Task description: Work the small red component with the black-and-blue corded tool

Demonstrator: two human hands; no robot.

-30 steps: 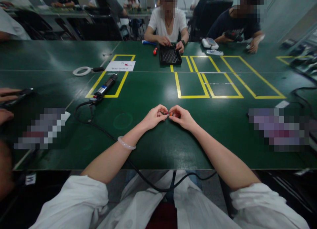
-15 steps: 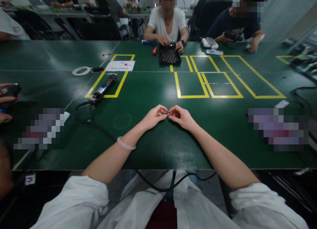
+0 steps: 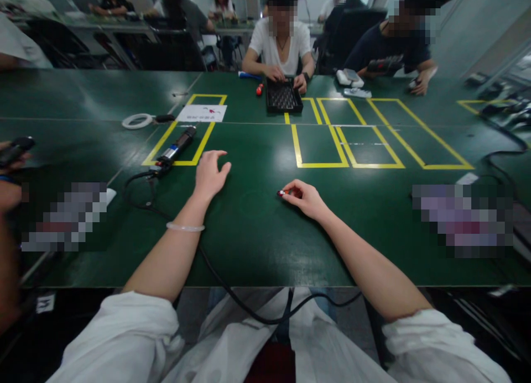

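Observation:
My right hand (image 3: 306,198) is closed in a pinch over the middle of the green table (image 3: 249,245). At its fingertips shows a small red and orange piece (image 3: 281,193) with a bit of white, too small to name. My left hand (image 3: 208,176) is empty, its thumb and fingers apart and pointing forward and right. It is nearest to a black and silver cylindrical tool (image 3: 177,144) with a cord, which lies just beyond it to the left. My left hand does not appear to touch the tool.
Yellow tape outlines (image 3: 319,165) mark the table. A white paper (image 3: 202,113) and a coiled white cable (image 3: 136,121) lie at the back left. Across, a person handles a black tray (image 3: 284,108) beside a small red object (image 3: 259,89). A black cord (image 3: 219,278) crosses the front edge.
My left hand has let go of the small piece and moved left and forward, with its fingers opening. My right hand keeps the piece in nearly the same spot.

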